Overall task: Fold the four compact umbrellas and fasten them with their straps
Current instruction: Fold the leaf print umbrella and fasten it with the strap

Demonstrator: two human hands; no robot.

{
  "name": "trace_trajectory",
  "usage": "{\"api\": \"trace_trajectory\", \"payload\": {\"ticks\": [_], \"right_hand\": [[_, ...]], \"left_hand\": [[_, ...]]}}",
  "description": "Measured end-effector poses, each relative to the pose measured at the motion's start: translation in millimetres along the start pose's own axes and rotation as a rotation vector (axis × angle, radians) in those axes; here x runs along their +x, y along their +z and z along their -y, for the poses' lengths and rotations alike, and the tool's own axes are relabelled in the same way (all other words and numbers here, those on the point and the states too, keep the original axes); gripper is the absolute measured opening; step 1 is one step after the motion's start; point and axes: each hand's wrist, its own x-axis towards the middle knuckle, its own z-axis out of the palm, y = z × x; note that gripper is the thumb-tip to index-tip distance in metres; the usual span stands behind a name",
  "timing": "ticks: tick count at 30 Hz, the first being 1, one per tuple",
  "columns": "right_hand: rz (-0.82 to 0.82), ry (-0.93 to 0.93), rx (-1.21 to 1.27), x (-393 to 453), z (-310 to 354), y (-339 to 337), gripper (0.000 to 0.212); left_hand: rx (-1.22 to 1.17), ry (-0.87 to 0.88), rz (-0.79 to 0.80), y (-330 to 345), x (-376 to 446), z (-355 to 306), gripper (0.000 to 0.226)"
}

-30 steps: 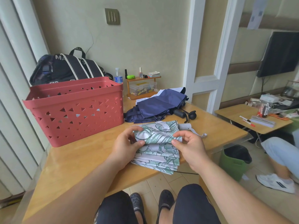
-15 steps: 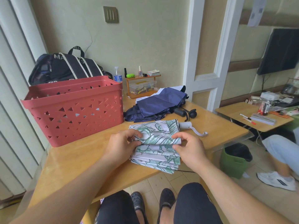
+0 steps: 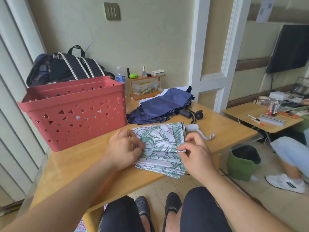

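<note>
table [image 3: 70, 166] — glossy wood | basket [image 3: 75, 114] — matt plastic | umbrella [image 3: 160, 144] — cloth

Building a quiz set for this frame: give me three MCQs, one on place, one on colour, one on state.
1. Where is the navy umbrella?
A. inside the red basket
B. on the table, behind the leaf-print umbrella
C. on the floor

2. What colour is the bin beside the table?
A. green
B. red
C. white

3. What is the state of the leaf-print umbrella?
A. fully open
B. strapped shut
C. collapsed, folds loose, both hands on it

Answers:
1 B: it lies on the tabletop right of the basket, farther from the person than the leaf-print one.
2 A: its body is green, with a dark liner.
3 C: the left hand and right hand pinch the fabric pleats, and no strap wraps it.
</note>
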Motion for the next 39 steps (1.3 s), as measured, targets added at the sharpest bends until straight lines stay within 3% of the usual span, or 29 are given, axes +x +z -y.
{"api": "trace_trajectory", "payload": {"ticks": [4,7,10,12,17,20,24,26,28,30,33,39], "right_hand": [[0.055,-0.088,-0.091,4,1,2,0.017],[0.073,-0.131,-0.115,6,0,1,0.019],[0.147,-0.094,-0.145,8,1,-4,0.012],[0.212,-0.067,-0.166,8,2,-8,0.009],[0.360,0.047,-0.159,13,8,-18,0.010],[0.400,0.219,-0.092,27,18,-14,0.037],[0.486,0.420,-0.033,45,25,-3,0.062],[0.487,0.424,-0.094,49,26,0,0.058],[0.447,0.356,-0.189,50,29,3,0.042],[0.359,0.287,-0.110,48,31,3,0.023],[0.306,0.184,0.058,32,30,-5,0.016],[0.461,0.056,0.164,-23,31,-34,0.008]], "left_hand": [[-0.004,0.028,0.011,-7,23,-37,0.043],[0.164,0.116,0.213,10,32,-65,0.051],[0.369,0.128,0.451,23,19,-66,0.076],[0.383,0.127,0.533,26,8,-59,0.081],[0.297,0.121,0.573,28,0,-48,0.078],[0.238,0.144,0.584,28,4,-42,0.071],[-0.172,-0.001,0.520,16,6,-22,0.047],[-0.260,-0.054,0.468,11,7,-15,0.034],[-0.226,-0.056,0.435,10,10,-14,0.019],[-0.181,-0.051,0.410,10,14,-14,0.014],[-0.151,-0.045,0.405,12,14,-13,0.014],[-0.165,-0.043,0.378,17,13,-10,0.018]]}}
